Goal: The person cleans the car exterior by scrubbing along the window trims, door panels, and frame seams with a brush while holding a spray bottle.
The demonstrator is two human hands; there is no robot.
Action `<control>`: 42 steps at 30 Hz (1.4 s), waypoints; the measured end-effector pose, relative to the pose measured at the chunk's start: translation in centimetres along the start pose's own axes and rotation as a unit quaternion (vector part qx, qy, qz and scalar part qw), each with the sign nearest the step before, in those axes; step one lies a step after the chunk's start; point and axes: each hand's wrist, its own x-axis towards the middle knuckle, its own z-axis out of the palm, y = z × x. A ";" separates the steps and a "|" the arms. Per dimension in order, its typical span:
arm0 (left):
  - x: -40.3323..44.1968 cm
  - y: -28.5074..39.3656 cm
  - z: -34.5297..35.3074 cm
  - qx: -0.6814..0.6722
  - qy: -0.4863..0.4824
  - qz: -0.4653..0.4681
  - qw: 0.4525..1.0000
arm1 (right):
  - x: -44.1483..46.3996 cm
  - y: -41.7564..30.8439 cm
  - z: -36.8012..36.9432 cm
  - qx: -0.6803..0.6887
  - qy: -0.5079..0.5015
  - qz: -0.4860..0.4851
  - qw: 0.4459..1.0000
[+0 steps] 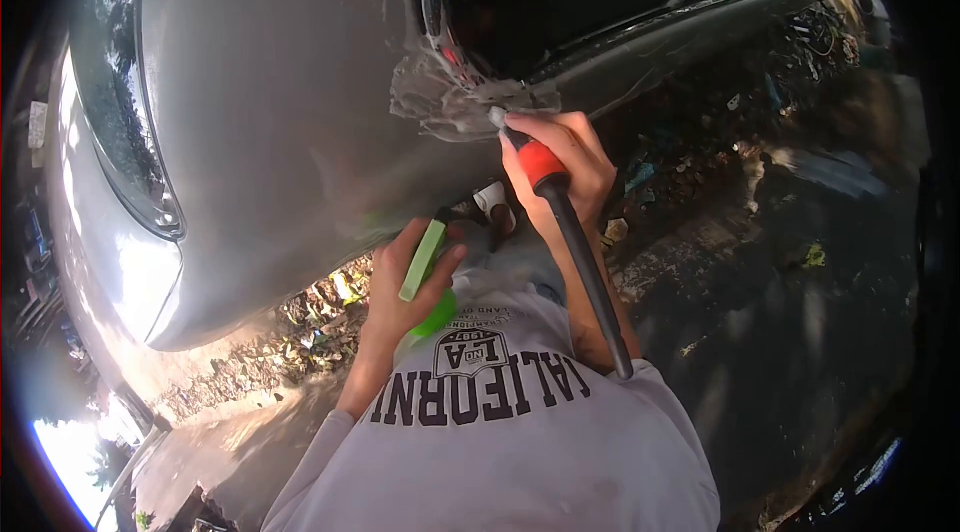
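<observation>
My right hand (pixel 585 167) is wrapped round a detailing brush (pixel 580 252) with a long black handle and a red collar. The brush's tip is up at white foam (pixel 430 97), which is smeared over the lower corner of the dark window (pixel 590 2) and the grey car body (pixel 260 122) beside it. Lower and to the left, my left hand (pixel 392 277) grips a green spray bottle (pixel 424 260). Its body is partly hidden behind my fingers, and it is held in front of my shirt, apart from the car.
A curved glass lamp or window (pixel 120 92) runs along the car's left side. Dry leaves (pixel 300 332) cover the ground below the body. Litter and debris (pixel 720 112) lie along the right, beside dark pavement (pixel 780 262).
</observation>
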 end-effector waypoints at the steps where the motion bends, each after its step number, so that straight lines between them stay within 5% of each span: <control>1: -0.1 0.0 -0.2 0.012 -0.001 0.010 1.000 | -0.2 0.6 -0.3 -0.003 -0.001 -0.001 1.000; 3: -0.2 -0.3 -0.8 0.022 -0.002 0.022 1.000 | -0.4 1.5 -1.3 -0.125 0.005 0.055 0.991; 5: -0.2 -0.8 -1.3 0.004 0.004 0.012 1.000 | -0.3 1.6 -0.2 -0.093 0.017 0.081 0.992; 8: 0.2 -0.9 -1.3 0.013 -0.002 0.023 1.000 | 0.8 -0.4 1.8 -0.018 -0.035 -0.065 0.997; 12: 0.1 -1.5 -1.7 0.024 0.002 0.102 0.994 | 0.2 2.5 -1.1 -0.060 -0.003 0.035 0.998; 14: 0.2 -1.4 -2.0 -0.018 -0.001 0.046 0.999 | -0.1 2.1 0.0 -0.059 0.011 0.022 0.998; 19: -0.1 -1.4 -1.8 -0.007 -0.013 0.078 0.997 | 1.2 -1.5 3.8 -0.018 0.042 -0.080 0.996; 23: -0.3 -1.6 -2.5 -0.006 -0.023 0.073 0.997 | -1.3 2.4 1.3 -0.088 0.059 0.028 0.994; 26: -0.1 -1.6 -2.2 -0.011 -0.013 0.068 0.998 | 1.0 -0.6 3.5 -0.027 0.047 -0.045 0.997; 31: -0.3 -2.9 -2.5 0.006 -0.017 0.134 0.991 | -0.5 2.2 1.1 -0.034 0.066 0.044 0.996; 35: -0.2 -1.8 -2.5 0.001 -0.021 0.052 0.998 | 1.4 -0.5 3.1 -0.003 0.025 -0.054 0.998; 42: -0.6 -1.9 -2.8 0.007 -0.034 0.076 0.996 | -2.6 5.0 -4.1 -0.114 0.064 0.077 0.988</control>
